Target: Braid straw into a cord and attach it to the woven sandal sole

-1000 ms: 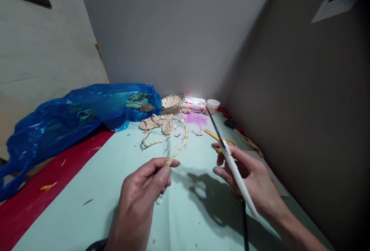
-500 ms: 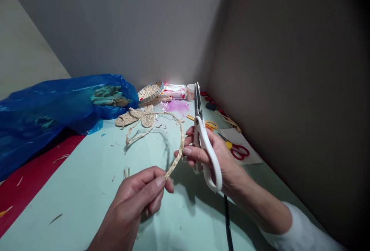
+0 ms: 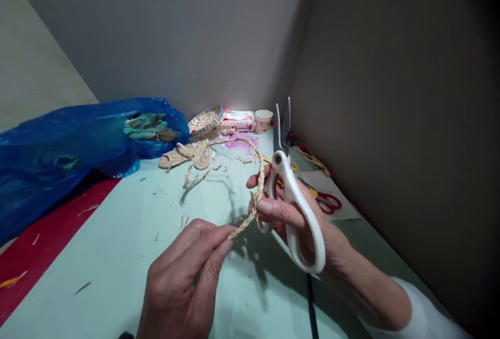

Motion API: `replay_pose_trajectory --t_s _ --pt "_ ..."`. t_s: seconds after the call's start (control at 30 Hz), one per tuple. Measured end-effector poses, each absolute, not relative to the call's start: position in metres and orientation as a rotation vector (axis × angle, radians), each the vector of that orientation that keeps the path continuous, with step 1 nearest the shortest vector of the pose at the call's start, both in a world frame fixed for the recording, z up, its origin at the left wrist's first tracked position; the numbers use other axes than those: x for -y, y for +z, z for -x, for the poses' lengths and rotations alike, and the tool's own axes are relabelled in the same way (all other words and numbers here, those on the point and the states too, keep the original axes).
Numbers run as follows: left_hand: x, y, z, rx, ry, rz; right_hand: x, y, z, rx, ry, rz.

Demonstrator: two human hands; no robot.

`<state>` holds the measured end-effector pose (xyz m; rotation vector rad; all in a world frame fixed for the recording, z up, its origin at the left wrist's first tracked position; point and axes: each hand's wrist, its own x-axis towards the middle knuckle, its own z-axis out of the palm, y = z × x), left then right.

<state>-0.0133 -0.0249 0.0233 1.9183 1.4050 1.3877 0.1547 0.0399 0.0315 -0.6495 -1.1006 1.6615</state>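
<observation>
Left hand (image 3: 187,271) is pinching the braided cord (image 3: 244,226); right hand (image 3: 284,212) — holding spread white-handled scissors (image 3: 291,183) — is now apparently pinching it too, steadying it.

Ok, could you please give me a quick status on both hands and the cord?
Left hand pinching braided cord. Right hand gripping white scissors, blades apart, thumb against cord. Cord outside the blades; nothing seen blocking either hand.

left hand (image 3: 182,274) pinching braided tan straw cord (image 3: 261,175) | right hand (image 3: 287,214) on it too, gripping white-handled metal scissors (image 3: 292,185), blades apart | crinkly blue plastic bag (image 3: 89,130), pale-green table (image 3: 117,245)'s far-left corner
</observation>
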Motion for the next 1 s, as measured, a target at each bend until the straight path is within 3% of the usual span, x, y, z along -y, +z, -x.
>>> replay_pose_trajectory --t_s 0.13,0.43,0.73,0.83,1.0 --pt "0.027 0.028 0.013 -1.411 1.310 -1.873 -0.043 0.035 -0.148 1.095 1.641 0.665" --pt "0.027 0.042 0.022 -1.304 1.057 -0.986 -0.051 0.053 -0.122 0.964 1.742 0.652" --pt "0.024 0.043 0.026 -1.121 1.068 -0.813 -0.062 0.041 -0.116 1.191 1.687 0.708" --pt "0.023 0.045 0.028 -1.083 1.092 -0.747 -0.066 0.044 -0.126 1.403 1.490 0.850" --pt "0.021 0.050 0.032 -1.051 1.230 -0.680 -0.058 0.046 -0.157 1.927 0.675 1.061"
